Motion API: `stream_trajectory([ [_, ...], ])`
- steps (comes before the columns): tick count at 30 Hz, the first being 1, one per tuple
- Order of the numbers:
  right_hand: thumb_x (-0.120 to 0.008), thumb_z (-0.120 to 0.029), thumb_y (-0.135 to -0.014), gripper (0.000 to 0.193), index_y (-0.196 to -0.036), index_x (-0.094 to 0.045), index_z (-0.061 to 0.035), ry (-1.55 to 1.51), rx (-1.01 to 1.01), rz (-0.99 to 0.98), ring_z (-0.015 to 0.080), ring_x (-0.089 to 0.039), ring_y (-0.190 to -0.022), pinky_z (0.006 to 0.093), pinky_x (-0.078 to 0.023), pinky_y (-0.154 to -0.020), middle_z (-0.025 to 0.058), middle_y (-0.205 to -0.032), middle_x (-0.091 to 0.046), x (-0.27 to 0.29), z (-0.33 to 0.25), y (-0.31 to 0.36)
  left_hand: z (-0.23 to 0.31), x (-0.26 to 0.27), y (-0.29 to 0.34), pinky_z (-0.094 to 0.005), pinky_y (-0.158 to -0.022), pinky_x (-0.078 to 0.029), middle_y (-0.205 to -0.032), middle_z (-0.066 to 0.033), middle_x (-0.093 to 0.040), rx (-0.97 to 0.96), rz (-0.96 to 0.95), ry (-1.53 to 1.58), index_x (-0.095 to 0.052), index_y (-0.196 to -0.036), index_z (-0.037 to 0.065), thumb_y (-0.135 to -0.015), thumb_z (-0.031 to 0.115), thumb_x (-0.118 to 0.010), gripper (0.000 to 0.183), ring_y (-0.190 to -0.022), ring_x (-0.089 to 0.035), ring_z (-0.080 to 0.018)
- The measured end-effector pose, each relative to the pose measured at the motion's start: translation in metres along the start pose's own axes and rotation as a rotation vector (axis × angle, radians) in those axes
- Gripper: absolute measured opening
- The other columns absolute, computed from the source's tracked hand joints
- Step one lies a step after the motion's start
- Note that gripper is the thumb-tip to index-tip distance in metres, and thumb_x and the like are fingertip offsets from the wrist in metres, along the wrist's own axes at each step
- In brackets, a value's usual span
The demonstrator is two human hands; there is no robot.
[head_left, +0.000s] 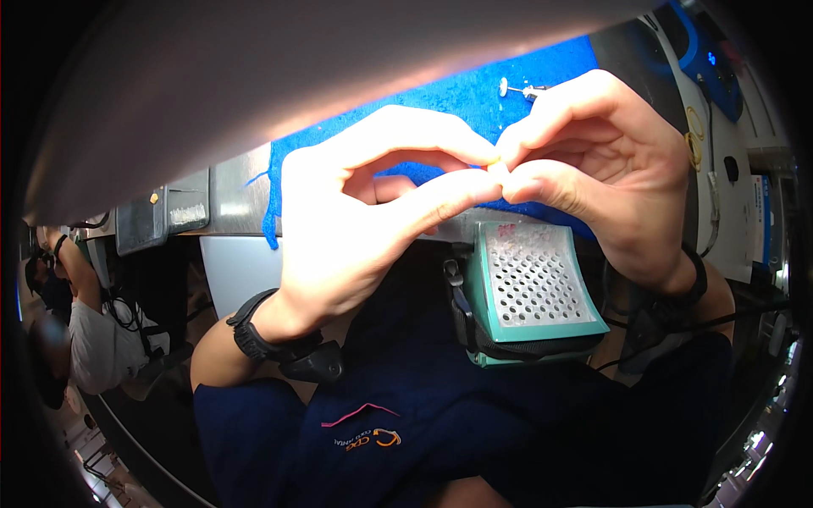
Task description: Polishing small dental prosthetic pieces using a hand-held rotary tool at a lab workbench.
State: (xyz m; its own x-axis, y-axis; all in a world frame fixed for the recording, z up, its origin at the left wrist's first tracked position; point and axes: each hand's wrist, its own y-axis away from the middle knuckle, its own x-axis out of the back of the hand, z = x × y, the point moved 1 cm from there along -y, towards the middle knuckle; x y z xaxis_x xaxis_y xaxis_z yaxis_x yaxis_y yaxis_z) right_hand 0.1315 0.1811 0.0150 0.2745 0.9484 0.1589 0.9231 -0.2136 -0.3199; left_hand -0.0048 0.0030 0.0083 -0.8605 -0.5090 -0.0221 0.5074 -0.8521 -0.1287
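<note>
Over a blue towel (566, 68), my left hand (339, 212) and my right hand (622, 161) meet fingertip to fingertip. Thumb and forefinger of each are pinched together around one spot. Whatever lies between the tips is too small and too covered to name. Just beyond my right hand, a small disc on a thin metal shank (513, 88) rests on the towel, its other end hidden behind my fingers. Below the hands stands a green box (542, 333) with a pale top full of round holes.
A large blurred grey shape (254, 76) covers the upper left. Dark and clear trays (142, 222) sit at the bench's left. A blue device (707, 68) with a lit display stands at the far right, near a cable. Another person (110, 339) is at the left.
</note>
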Motion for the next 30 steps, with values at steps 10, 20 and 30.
stream_trajectory([
  [10,-0.071,0.016,-0.085,0.032,-0.110,-0.057,0.0040,0.016,0.021,-0.013,0.0208,-0.072,-0.093,0.0331,-0.061,-0.085,0.0171,-0.099,-0.069,-0.0019,-0.0020,-0.0021,-0.0035,0.0025,-0.0013,-0.0215,-0.062,-0.051,-0.112,-0.0107,-0.071,0.035,-0.025,0.054,-0.071,-0.108,0.001,-0.087,-0.003,-0.076,0.022,-0.094,-0.069,-0.0141],
  [20,-0.070,0.016,-0.087,0.029,-0.110,-0.058,0.0045,-0.046,0.061,-0.010,0.0210,-0.072,-0.098,0.0332,-0.060,-0.090,0.0172,-0.103,-0.071,-0.0054,-0.0040,-0.0068,-0.0060,0.0027,-0.0024,-0.0210,-0.060,-0.049,-0.107,-0.0093,-0.071,0.007,0.004,0.027,-0.072,-0.107,0.001,-0.088,-0.003,-0.076,0.020,-0.082,-0.066,-0.0113],
  [30,-0.068,0.007,-0.093,0.017,-0.110,-0.068,0.0063,0.075,-0.007,-0.009,0.0173,-0.072,-0.096,0.0272,-0.058,-0.082,0.0140,-0.104,-0.074,-0.0071,-0.0093,-0.0064,-0.0060,0.0025,-0.0051,-0.0161,-0.062,-0.050,-0.101,-0.0055,-0.075,-0.017,0.049,0.022,-0.076,-0.111,0.002,-0.089,0.008,-0.081,0.024,-0.083,-0.067,-0.0056],
])
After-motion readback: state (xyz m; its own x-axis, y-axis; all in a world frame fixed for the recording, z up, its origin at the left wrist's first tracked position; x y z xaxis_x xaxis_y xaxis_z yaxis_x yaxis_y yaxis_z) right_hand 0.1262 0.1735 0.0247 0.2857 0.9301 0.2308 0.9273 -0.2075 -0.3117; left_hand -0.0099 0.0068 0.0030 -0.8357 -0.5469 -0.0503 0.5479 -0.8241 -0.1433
